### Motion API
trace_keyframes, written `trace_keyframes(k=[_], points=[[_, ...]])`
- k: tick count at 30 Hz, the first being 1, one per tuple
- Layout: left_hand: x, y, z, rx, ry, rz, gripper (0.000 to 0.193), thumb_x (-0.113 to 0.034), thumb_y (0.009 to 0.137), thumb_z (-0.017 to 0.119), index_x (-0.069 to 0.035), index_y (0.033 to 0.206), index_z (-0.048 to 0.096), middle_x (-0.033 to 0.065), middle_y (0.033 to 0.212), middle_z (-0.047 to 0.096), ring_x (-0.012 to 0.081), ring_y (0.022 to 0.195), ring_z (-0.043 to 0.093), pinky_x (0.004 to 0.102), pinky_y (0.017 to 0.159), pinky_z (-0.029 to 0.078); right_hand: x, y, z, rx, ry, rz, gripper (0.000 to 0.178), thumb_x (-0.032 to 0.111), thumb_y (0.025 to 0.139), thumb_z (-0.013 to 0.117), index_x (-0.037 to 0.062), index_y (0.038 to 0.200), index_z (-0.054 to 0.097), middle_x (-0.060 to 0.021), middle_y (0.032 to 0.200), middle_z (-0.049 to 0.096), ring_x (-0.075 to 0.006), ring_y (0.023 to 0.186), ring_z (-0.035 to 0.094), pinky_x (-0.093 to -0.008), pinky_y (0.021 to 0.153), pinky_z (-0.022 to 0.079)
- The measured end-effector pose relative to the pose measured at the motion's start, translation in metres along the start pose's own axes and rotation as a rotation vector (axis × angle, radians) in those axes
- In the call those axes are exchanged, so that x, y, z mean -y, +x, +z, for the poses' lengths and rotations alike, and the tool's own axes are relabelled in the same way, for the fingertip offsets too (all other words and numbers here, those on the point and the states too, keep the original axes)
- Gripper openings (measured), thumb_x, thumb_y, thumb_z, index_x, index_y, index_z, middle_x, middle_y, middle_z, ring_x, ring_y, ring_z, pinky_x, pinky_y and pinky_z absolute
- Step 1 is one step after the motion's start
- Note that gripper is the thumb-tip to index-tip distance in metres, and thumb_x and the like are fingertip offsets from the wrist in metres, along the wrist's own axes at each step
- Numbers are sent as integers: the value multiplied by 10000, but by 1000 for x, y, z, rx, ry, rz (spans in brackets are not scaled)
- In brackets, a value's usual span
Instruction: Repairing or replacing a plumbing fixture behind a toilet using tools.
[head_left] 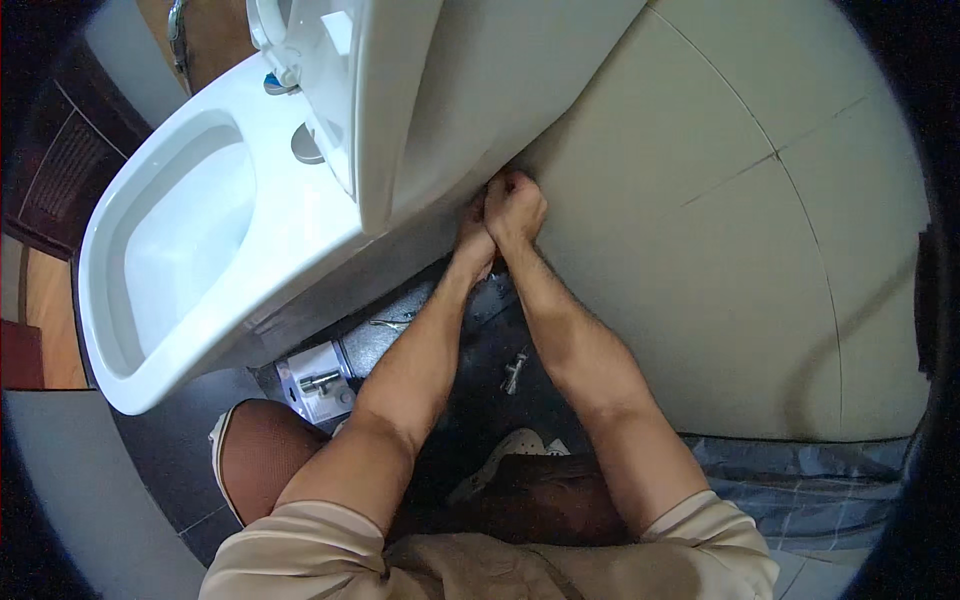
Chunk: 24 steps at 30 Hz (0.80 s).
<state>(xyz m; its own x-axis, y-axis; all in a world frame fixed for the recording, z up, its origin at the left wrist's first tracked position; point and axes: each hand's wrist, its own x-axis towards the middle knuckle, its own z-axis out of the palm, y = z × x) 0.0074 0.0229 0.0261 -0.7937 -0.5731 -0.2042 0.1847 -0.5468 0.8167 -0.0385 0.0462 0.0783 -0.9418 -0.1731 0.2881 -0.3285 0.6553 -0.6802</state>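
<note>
Both my arms reach into the narrow gap between the white toilet (300, 230) and the beige tiled wall (700, 230). My right hand (517, 208) is curled closed near the wall, low behind the toilet. Just beside it and partly covered by it is my left hand (474, 243), whose fingers are mostly hidden. Whatever the right fingers grip cannot be made out. Below the hands, a chrome valve (515, 372) lies on the dark wet floor between my forearms. Left of my left forearm sits a clear blister pack (322, 385) with a chrome angle valve (318, 383) on it.
The toilet's lid (385, 110) and seat stand raised. A shiny metal tool (392, 323) lies on the floor near the toilet's base, partly behind my left forearm. My knee (265, 455) is close to the toilet, and grey plastic sheeting (800, 480) runs along the wall's foot at right.
</note>
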Motion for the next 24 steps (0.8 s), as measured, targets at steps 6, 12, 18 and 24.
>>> trace_keyframes(k=[6,12,18,24], points=[[-8,16,-24,74,-105,-222,293,-117,900,546,-49,1179,610,102,1000,655,162,823,596,248,712,472,2,-2,-1,19,128,-5,275,268,806,617,10,873,682,-195,837,675,-378,745,620,-432,687,496],[-10,13,-7,22,-28,-10,258,-95,905,522,-30,1134,622,56,805,634,133,608,537,255,531,424,-7,17,33,-113,328,435,258,235,745,639,-20,769,660,-223,800,658,-368,724,636,-406,647,510],[-24,5,-14,74,205,-99,250,-95,907,516,-25,1119,628,67,840,641,128,646,548,249,559,436,8,24,11,283,122,474,381,291,801,632,-68,921,680,-240,932,672,-405,828,644,-422,698,519],[-9,5,-7,-28,468,20,254,-106,909,514,-24,1127,616,93,944,644,128,747,564,242,630,452,29,20,-13,293,-100,413,376,282,802,623,-58,951,683,-255,928,673,-411,832,654,-429,686,521]])
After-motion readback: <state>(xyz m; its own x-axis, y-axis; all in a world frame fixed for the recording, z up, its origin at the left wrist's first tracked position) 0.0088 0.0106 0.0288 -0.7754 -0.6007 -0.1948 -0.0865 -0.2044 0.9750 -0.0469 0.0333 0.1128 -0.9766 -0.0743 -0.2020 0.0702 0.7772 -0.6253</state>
